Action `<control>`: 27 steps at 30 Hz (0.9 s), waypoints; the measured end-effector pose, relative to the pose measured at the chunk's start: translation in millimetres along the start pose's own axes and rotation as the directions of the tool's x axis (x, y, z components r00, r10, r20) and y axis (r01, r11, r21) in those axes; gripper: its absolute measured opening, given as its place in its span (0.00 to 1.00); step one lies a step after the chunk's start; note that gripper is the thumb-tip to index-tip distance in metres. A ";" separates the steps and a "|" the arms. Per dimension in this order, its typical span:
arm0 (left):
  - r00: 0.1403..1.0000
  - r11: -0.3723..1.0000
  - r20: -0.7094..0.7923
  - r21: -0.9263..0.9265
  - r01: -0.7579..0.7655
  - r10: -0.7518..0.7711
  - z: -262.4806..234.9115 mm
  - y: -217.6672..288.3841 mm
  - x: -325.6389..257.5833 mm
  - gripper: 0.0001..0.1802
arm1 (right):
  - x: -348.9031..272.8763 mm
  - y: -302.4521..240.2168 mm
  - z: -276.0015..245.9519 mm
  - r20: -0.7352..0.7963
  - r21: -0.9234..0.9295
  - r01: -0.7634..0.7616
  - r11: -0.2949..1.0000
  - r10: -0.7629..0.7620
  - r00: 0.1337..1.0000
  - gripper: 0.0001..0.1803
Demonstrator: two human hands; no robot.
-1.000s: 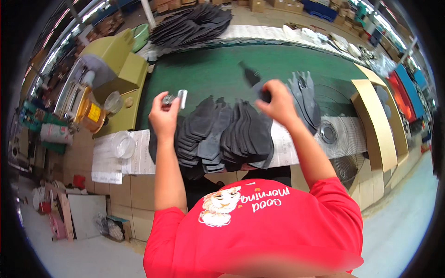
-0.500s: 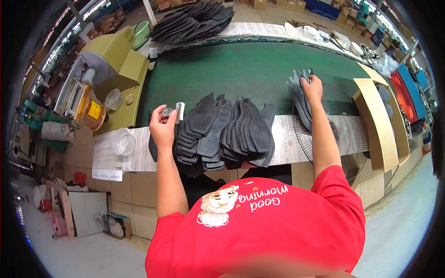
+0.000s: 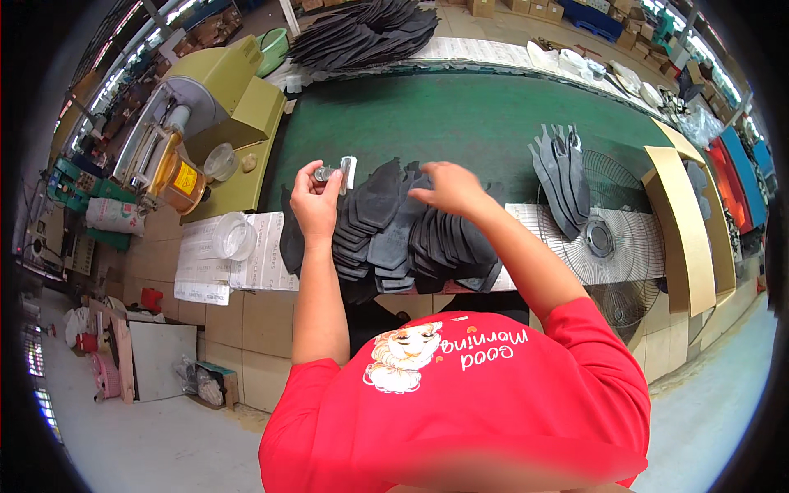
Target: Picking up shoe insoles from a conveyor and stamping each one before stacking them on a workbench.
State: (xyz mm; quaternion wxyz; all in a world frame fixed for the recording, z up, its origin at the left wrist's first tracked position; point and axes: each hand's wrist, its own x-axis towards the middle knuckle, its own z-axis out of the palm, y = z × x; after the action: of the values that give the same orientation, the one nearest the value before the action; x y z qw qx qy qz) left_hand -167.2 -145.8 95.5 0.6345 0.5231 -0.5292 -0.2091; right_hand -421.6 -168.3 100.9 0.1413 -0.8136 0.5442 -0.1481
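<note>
My left hand [image 3: 316, 201] is closed on a small stamp-like tool [image 3: 347, 174] with a clear round knob and a flat, pale rectangular plate. It hovers at the left side of overlapping rows of black cut shoe-upper pieces [image 3: 374, 209]. Over the middle of these rows is my right hand [image 3: 454, 189], fingers stretched out and apart, with nothing visible in it. Part of the pieces beneath is hidden by that hand. A smaller fanned group of black pieces [image 3: 563, 185] lies farther right, touched by neither hand.
A green conveyor belt [image 3: 468, 107] runs behind the rows. On the left stand a yellow-green machine [image 3: 222, 82] and a clear round tub [image 3: 234, 237]. A wire-caged fan [image 3: 637, 246] and a cardboard box [image 3: 678, 234] are at right. Another black pile [image 3: 366, 33] sits beyond.
My right hand has let go of the black pieces at right and moved left over the rows. My left hand still holds the stamp-like tool. The whole view has shifted slightly.
</note>
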 end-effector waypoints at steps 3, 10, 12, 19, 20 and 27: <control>0.998 0.998 -0.063 0.057 -0.018 0.022 -2.3 11.9 0.4 0.18 | 32.6 -48.2 23.4 0.164 0.043 -0.014 0.999 0.007 0.986 0.44; 0.991 0.994 -0.137 -0.108 -0.014 -0.001 -35.4 -9.2 -7.9 0.18 | 87.6 -100.3 47.4 0.455 -0.168 -0.315 0.934 0.357 0.816 0.55; 0.990 0.997 -0.131 -0.052 0.049 -0.055 -41.3 -8.2 -9.1 0.18 | 96.3 -90.6 60.4 0.466 -0.150 -0.341 0.928 0.370 0.804 0.55; 0.976 0.991 -0.203 -0.123 0.050 -0.075 -58.9 -22.8 -9.2 0.17 | 74.6 -100.2 49.2 0.450 -0.045 -0.150 0.988 0.154 0.880 0.46; 0.974 0.991 -0.214 -0.121 0.050 -0.076 -62.9 -22.1 -10.0 0.17 | 71.7 -101.6 48.3 0.478 0.012 -0.033 0.999 0.023 0.878 0.45; 0.972 0.977 -0.215 -0.207 0.047 -0.092 -67.9 -31.8 -8.1 0.18 | -1.5 -91.6 28.5 0.430 0.178 0.285 0.942 -0.335 0.838 0.42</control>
State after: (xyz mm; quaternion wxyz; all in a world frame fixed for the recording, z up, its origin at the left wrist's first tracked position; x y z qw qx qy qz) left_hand -100.4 -120.8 71.0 0.7315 0.4950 -0.4121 -0.2236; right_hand -333.6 -131.3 110.5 0.2818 -0.8941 0.3482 -0.0038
